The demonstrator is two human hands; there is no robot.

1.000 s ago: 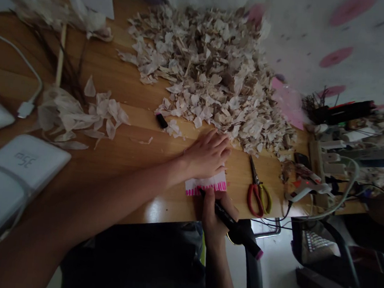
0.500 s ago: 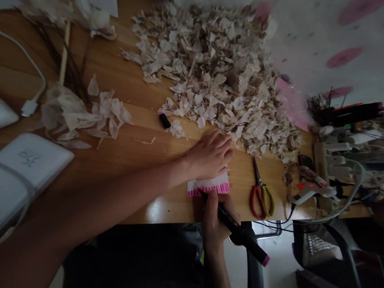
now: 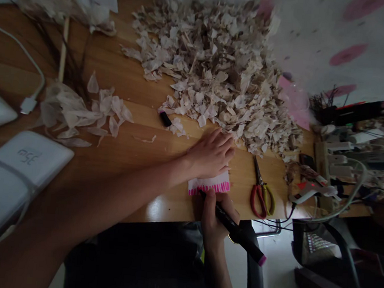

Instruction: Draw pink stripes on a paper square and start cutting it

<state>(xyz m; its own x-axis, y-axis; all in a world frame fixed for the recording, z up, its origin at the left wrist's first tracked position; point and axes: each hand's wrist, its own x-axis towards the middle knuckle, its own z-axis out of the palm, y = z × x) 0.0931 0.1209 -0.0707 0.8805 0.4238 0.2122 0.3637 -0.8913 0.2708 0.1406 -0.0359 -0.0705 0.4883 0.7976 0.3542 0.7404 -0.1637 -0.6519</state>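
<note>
My left hand (image 3: pixel 209 154) lies flat on the wooden table (image 3: pixel 136 157), pressing the top edge of a small white paper strip (image 3: pixel 209 185) with pink strokes along it. My right hand (image 3: pixel 217 214) is closed around a black marker (image 3: pixel 234 232) with a pink end. The marker's tip rests at the strip's lower left corner. A large heap of torn, petal-like paper pieces (image 3: pixel 213 64) lies just beyond my left fingertips. A small black cap (image 3: pixel 165 119) with a pink end sits beside the heap.
Red-handled scissors (image 3: pixel 260 196) and a glue gun (image 3: pixel 311 192) lie to the right, near a power strip and cables. Left stand a loose petal cluster (image 3: pixel 86 113), a wooden stick (image 3: pixel 64 45), and a white device with a digital display (image 3: pixel 20 166).
The view has drifted slightly, shifting the table to the right in frame. Both hands, the marker and the paper strip keep nearly the same positions relative to one another.
</note>
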